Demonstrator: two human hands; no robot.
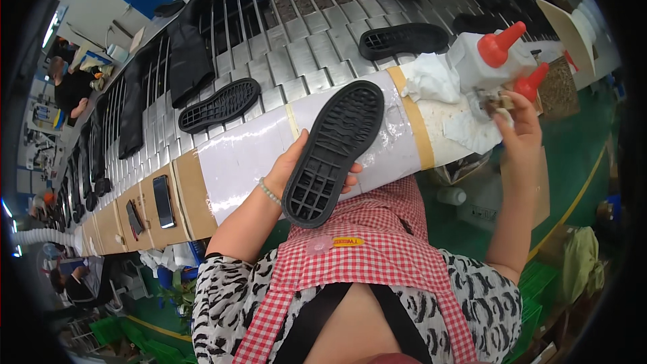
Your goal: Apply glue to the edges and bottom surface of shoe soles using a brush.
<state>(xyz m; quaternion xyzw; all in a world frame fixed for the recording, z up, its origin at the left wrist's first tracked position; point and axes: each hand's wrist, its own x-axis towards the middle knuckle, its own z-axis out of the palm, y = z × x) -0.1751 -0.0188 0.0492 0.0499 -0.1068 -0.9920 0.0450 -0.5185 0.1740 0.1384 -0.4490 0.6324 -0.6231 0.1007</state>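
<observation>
While left grip (282,172) clasps a black sole (330,155) over the near edge of the counter (249,155), right grip (522,129) pinches a small blurred thing (497,104), can't tell what; red-capped white bottle (477,61) just beyond right grip, crumpled tissue (431,77) left of it; second sole (219,104) farther out, ahead-left of left grip on slatted conveyor (288,64), third sole (404,40) ahead-right

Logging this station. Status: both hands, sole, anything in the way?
Left hand gripping black sole, gridded face showing. Right hand at small blurred item, grip unclear. Red-tipped bottle, crumpled white material crowd right hand.
</observation>
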